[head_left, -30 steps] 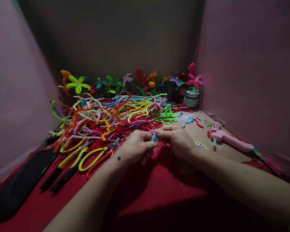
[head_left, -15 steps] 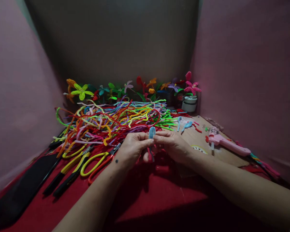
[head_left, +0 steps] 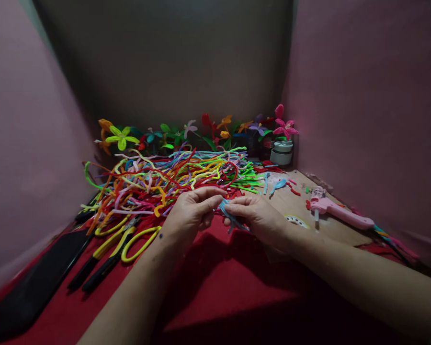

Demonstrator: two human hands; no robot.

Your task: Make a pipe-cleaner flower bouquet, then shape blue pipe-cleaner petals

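Between my two hands is a light-blue pipe-cleaner petal [head_left: 223, 207], with loose blue ends hanging below the fingers. My left hand [head_left: 196, 211] pinches its left side between thumb and forefinger. From the right, my right hand [head_left: 255, 213] grips it with thumb and fingers closed. Parts of the petal are hidden behind the fingertips. Just beyond the hands lies a big heap of coloured pipe cleaners [head_left: 172, 175]. Another blue petal [head_left: 278, 186] rests on the cardboard to the right.
Yellow-black pliers [head_left: 109, 254] and yellow-handled scissors [head_left: 138, 245] lie left of my arm, beside a black flat object [head_left: 36, 282]. A pink glue gun [head_left: 339, 212] sits on the cardboard [head_left: 290, 206]. Pipe-cleaner flowers [head_left: 122, 137] stand along the back wall, one above a pale cup [head_left: 281, 152].
The blue petal has turned from upright to tilted, its loose ends now pointing down and right. My left hand has shifted slightly left and covers more of the scissors.
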